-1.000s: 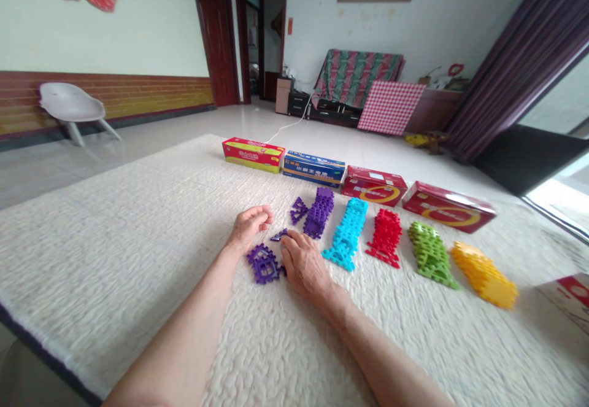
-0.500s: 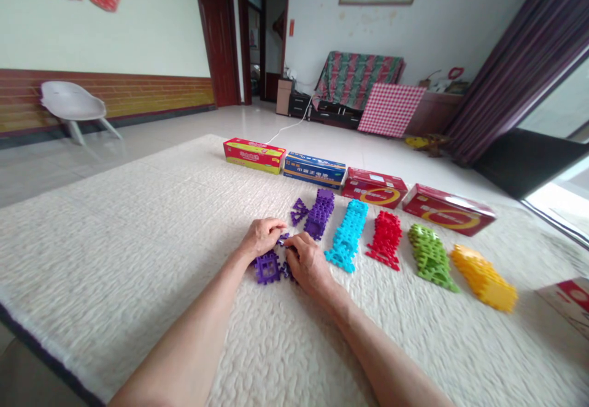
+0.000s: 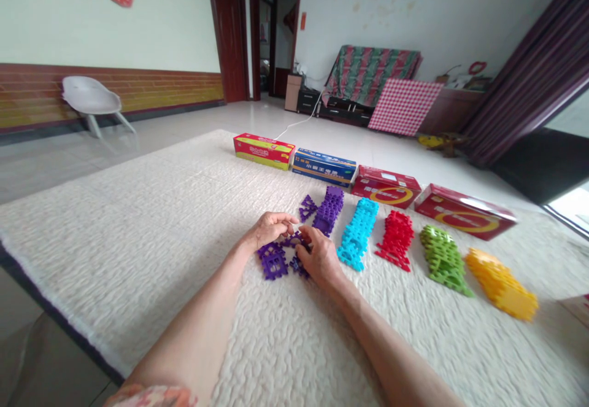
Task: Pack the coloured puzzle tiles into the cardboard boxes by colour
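My left hand [image 3: 269, 232] is closed in a pinch on a small whitish piece [image 3: 296, 228], too small to make out. The fingertips of my right hand [image 3: 321, 255] are pinched together at the same piece. Below the hands lie purple plastic interlocking tiles: a square window-like tile [image 3: 273, 262] by my left wrist, and a smaller tile [image 3: 298, 266] partly covered by my right hand. Just beyond them are a loose purple triangular lattice tile [image 3: 307, 207] and an overlapping stack of purple tiles [image 3: 329, 212].
To the right run stacks of blue tiles [image 3: 359, 234], red tiles [image 3: 396, 239], green tiles [image 3: 444, 259] and yellow tiles [image 3: 501, 284]. Behind stand a red-and-yellow box [image 3: 264, 151], a blue box [image 3: 324, 167] and two dark red boxes [image 3: 385, 186]. Everything sits on a cream quilted cover [image 3: 161, 210].
My hands have lifted slightly off the purple tiles and come together around the whitish piece. More of the tiles beneath shows. The whole view has shifted a little.
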A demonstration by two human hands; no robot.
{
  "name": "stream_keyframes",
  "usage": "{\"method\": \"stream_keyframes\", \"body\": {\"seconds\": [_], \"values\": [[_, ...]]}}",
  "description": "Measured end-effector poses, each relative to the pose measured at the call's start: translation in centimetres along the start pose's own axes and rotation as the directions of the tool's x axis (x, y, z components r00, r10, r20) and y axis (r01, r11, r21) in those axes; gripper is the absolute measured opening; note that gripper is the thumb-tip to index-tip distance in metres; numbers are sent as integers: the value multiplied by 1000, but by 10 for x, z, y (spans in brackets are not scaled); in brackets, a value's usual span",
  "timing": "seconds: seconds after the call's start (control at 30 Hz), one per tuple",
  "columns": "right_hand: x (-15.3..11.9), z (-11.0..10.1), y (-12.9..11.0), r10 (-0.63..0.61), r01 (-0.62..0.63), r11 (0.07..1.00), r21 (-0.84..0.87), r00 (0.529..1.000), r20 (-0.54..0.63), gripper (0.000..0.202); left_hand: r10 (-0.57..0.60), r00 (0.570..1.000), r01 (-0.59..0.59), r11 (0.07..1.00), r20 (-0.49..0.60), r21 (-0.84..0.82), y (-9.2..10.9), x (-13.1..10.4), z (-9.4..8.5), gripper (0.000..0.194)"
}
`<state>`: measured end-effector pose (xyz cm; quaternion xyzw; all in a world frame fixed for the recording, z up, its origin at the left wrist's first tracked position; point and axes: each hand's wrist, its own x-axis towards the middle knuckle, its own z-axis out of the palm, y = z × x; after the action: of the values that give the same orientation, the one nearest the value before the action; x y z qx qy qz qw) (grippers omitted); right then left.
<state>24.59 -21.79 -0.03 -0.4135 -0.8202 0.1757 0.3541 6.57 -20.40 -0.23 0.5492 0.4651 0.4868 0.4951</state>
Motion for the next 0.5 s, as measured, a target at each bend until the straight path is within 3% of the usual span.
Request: {"method": "stream_keyframes", "body": {"seconds": [0.17, 0.27, 0.37, 0.43, 0.5], "values": [[3, -2, 2, 11, -11, 1000, 26, 1000, -4, 25, -19, 999, 20, 999, -29, 39, 0, 0, -2, 32], [6, -14, 4, 36, -36, 999, -19, 999, 14, 24, -49, 996, 52, 998, -71, 40, 2, 0, -1, 33], [8, -34, 2, 32, -9, 995, -101, 973, 227, 22, -56, 994, 60, 998, -99, 35, 4, 2, 0, 34], [6, -45, -4, 18, 41, 989, -140, 918, 396, 30, -51, 993, 55, 998, -102, 34, 3, 2, 1, 33], [2, -52, -12, -1, 101, 978, -181, 874, 486, 43, -40, 993, 43, 999, -107, 32, 3, 3, 1, 31]]}}
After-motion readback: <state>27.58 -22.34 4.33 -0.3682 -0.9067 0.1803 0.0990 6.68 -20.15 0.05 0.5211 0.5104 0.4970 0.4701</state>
